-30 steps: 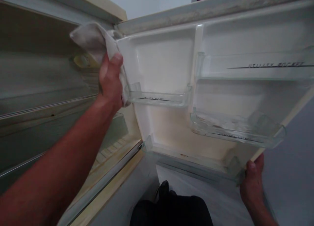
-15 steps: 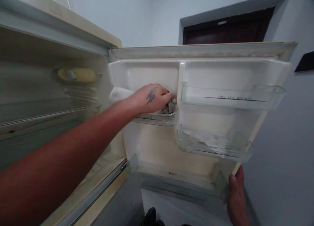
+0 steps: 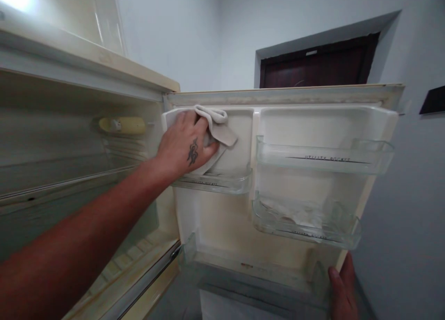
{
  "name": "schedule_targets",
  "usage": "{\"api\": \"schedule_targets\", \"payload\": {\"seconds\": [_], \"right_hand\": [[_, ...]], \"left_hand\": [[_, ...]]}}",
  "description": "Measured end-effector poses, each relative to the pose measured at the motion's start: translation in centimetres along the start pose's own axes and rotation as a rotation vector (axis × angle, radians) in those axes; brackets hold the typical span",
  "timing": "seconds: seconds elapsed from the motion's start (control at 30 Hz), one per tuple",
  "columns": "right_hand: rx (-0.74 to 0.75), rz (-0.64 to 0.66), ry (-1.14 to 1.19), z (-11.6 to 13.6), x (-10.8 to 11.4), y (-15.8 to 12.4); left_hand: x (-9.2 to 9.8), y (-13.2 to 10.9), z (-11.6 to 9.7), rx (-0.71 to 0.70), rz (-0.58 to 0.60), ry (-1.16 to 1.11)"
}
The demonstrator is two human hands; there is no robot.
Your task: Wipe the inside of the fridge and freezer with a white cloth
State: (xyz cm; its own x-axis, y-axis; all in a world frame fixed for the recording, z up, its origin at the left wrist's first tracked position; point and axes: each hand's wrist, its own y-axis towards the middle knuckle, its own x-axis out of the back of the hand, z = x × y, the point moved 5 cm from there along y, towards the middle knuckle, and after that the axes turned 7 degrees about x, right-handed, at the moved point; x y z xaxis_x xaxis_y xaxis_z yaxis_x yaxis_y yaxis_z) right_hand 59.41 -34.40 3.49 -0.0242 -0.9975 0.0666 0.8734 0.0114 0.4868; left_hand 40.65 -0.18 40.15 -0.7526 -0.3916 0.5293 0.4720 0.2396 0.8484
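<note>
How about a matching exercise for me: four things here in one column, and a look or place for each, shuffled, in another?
Things:
1. Left hand
2. Right hand
3. Cloth
4. Fitting

Looks and places:
A. Yellow, inside the fridge
B. At the lower outer edge of the fridge door
C. Dark tattoo showing on its back
D. Off-white, folded over in part

Right pairs: 1-C, 2-B, 3-D, 4-A
</note>
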Motion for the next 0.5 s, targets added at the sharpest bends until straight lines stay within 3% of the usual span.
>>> {"api": "schedule_targets", "payload": {"seconds": [0.07,0.13,0.23,0.33,0.43,0.5], "right_hand": [[0.002,0.014,-0.004,0.1,-0.1,0.0],[0.002,0.012,0.002,0.5,-0.2,-0.1],[-0.008,-0.009,0.006,1.1,-0.2,-0.3],[-0.018,-0.018,0.006,1.2,-0.1,-0.3],[-0.01,-0.021,0.003,0.9,-0.1,-0.2],[-0.007,-0.014,0.001,0.8,-0.2,-0.1]], "left_hand": [[-0.5,0.7,-1.7,-0.031,0.011,-0.088],[-0.5,1.1,-4.1,-0.171,0.021,-0.149],[0.0,0.8,-5.7,-0.313,0.058,-0.042],[1.1,0.0,-3.4,-0.24,0.095,0.192],[1.5,-0.5,-0.7,-0.081,0.156,0.299],[1.2,-0.5,-0.7,-0.025,0.172,0.283]]}}
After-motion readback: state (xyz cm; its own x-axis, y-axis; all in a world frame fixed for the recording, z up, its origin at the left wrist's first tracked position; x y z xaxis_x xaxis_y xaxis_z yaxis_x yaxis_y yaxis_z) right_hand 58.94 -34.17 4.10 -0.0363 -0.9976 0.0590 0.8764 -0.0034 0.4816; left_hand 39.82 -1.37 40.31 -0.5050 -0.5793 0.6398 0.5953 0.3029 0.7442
